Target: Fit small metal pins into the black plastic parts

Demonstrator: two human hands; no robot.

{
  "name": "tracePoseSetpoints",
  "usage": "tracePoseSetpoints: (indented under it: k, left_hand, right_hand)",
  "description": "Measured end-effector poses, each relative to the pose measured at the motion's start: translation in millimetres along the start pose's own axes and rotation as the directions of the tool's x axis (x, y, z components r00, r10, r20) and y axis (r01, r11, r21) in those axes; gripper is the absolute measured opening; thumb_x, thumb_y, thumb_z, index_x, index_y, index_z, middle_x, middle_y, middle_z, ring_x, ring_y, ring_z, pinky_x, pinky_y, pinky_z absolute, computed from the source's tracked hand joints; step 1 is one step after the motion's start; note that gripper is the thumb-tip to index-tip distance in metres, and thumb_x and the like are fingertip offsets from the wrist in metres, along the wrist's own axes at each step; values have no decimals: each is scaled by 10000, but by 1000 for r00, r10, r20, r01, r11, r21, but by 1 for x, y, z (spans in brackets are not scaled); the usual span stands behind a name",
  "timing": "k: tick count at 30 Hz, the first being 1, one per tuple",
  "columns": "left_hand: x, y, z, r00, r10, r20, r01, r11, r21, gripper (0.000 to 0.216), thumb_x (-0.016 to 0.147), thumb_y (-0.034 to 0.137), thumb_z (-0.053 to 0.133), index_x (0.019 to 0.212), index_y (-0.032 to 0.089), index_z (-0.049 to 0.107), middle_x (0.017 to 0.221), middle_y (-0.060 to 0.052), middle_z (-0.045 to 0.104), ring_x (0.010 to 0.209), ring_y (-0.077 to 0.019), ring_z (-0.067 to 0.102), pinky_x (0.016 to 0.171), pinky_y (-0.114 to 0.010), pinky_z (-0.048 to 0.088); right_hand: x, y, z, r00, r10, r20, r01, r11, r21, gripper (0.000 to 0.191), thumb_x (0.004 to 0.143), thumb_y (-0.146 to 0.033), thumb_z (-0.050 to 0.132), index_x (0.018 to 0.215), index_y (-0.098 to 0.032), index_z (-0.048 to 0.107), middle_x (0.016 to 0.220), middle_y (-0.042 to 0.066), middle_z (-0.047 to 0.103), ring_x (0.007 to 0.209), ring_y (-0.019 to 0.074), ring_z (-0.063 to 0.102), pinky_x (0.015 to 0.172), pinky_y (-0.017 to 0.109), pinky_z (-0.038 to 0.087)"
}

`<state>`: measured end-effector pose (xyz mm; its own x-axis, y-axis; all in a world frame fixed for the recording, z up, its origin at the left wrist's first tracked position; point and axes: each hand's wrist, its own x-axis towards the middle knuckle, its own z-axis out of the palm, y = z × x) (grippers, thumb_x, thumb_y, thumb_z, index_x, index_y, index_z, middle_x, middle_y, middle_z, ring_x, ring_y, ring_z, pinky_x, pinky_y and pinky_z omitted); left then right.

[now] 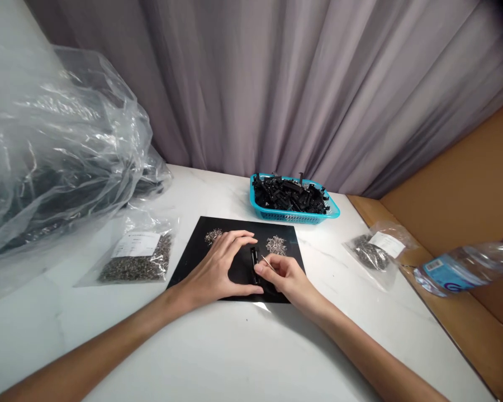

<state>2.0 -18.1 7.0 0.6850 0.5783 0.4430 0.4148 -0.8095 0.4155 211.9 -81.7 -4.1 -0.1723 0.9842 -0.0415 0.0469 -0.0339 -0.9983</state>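
A black mat (193, 267) lies on the white table. On it stands a small black plastic part (254, 258), between my two hands. My left hand (222, 267) curves around the part, with fingertips above it and thumb below, steadying it. My right hand (287, 276) pinches a thin metal pin (268, 262) whose tip points at the part. Two little heaps of metal pins lie on the mat, one at the upper left (213, 235) and one at the upper right (276, 244).
A turquoise basket (294, 216) of black plastic parts stands behind the mat. Bags of small metal pieces lie left (138, 259) and right (371, 251). A big clear plastic bag (54, 151) fills the left. A water bottle (465, 271) and cardboard (465, 184) are right.
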Motion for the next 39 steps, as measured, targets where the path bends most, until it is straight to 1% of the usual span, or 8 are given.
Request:
tracePoseSetpoints:
  k: [5, 9, 11, 15, 21, 25, 32, 39]
  left_hand:
    - [-3, -7, -7, 993, 48, -106, -33, 990, 135, 698, 869, 577, 734, 1410, 251, 439, 1393, -116, 570, 1250, -319, 572, 1102, -499, 429]
    - [-3, -12, -12, 994, 28, -103, -8, 981, 196, 513, 949, 475, 668, 1365, 240, 478, 1344, -96, 627, 1138, -296, 637, 1087, -525, 423]
    - [-2, -13, -13, 997, 22, -80, -6, 981, 192, 383, 975, 411, 633, 1299, 235, 527, 1287, -83, 664, 1086, -278, 660, 1068, -511, 439]
    - [-2, -14, -15, 997, 61, -52, -50, 983, 179, 222, 984, 323, 598, 1182, 224, 586, 1164, -73, 697, 1038, -262, 664, 1012, -463, 479]
    - [-6, -16, -13, 997, 69, -21, -62, 970, 236, 166, 974, 312, 606, 1121, 233, 612, 1202, -74, 639, 1056, -264, 629, 1029, -467, 464]
    - [-7, -17, -13, 995, 95, -21, -85, 956, 279, 103, 982, 267, 600, 1071, 216, 607, 1205, -74, 613, 1048, -250, 606, 996, -448, 464]
    - [-4, -21, -19, 995, 96, -8, -89, 949, 304, 41, 976, 237, 613, 988, 206, 589, 1119, -61, 617, 1011, -243, 585, 916, -399, 477]
    - [-5, -25, -18, 996, 90, 17, -90, 927, 365, 51, 977, 246, 608, 958, 202, 592, 1056, -47, 632, 977, -241, 596, 918, -407, 458]
  right_hand:
    - [18, -4, -22, 974, -171, -146, 139, 969, -203, 476, 844, -652, 709, 781, -190, 610, 636, -47, 489, 568, 110, 390, 532, 253, 303]
    - [48, -36, -52, 905, -353, -239, 185, 830, -526, 403, 892, -580, 653, 775, -196, 611, 599, -46, 496, 569, 132, 445, 560, 261, 315]
    - [66, -59, -63, 869, -420, -261, 129, 702, -700, 322, 899, -493, 652, 770, -200, 624, 655, -22, 583, 614, 148, 518, 593, 264, 334]
    - [106, -99, -69, 887, -388, -252, -61, 441, -895, 248, 946, -410, 581, 809, -213, 646, 745, 11, 698, 695, 166, 628, 632, 259, 386]
    - [161, -114, -58, 880, -383, -282, -180, 279, -943, 133, 883, -292, 644, 859, -182, 715, 923, 129, 768, 875, 266, 710, 695, 298, 411]
    - [177, -122, -60, 874, -395, -284, -216, 209, -954, 253, 984, -360, 569, 940, -165, 725, 1032, 166, 764, 968, 285, 715, 752, 308, 424]
    - [130, -123, -57, 846, -483, -226, -164, 169, -972, 374, 1074, -408, 415, 886, -207, 668, 897, 77, 746, 835, 224, 691, 633, 282, 315]
    - [47, -29, -34, 795, -605, -50, 189, 325, -926, 395, 1081, -387, 435, 760, -212, 583, 676, 4, 614, 609, 152, 559, 594, 272, 308]
